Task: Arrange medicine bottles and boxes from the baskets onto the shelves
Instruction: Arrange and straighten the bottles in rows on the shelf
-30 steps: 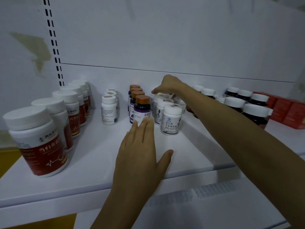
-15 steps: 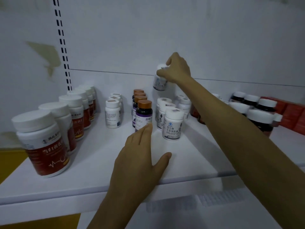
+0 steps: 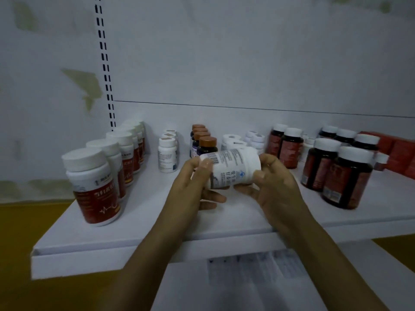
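Observation:
A white medicine bottle (image 3: pixel 233 168) with a barcode and blue print lies sideways in the air above the white shelf (image 3: pixel 157 212), cap end to the right. My left hand (image 3: pixel 190 187) grips its bottom end and my right hand (image 3: pixel 276 187) grips its cap end. Behind it stand a row of dark bottles with orange caps (image 3: pixel 206 144) and a row of white bottles (image 3: pixel 233 140). No basket is in view.
Large white-and-red bottles (image 3: pixel 94 187) line the shelf's left side. A small white bottle row (image 3: pixel 167 153) stands behind. Dark bottles with white caps (image 3: pixel 345 176) and red boxes (image 3: pixel 397 151) fill the right. A lower shelf (image 3: pixel 247 288) shows below.
My right hand lifted a white bottle from the back of the row and brought it forward and down. My left hand rose off the shelf and took hold of its other end.

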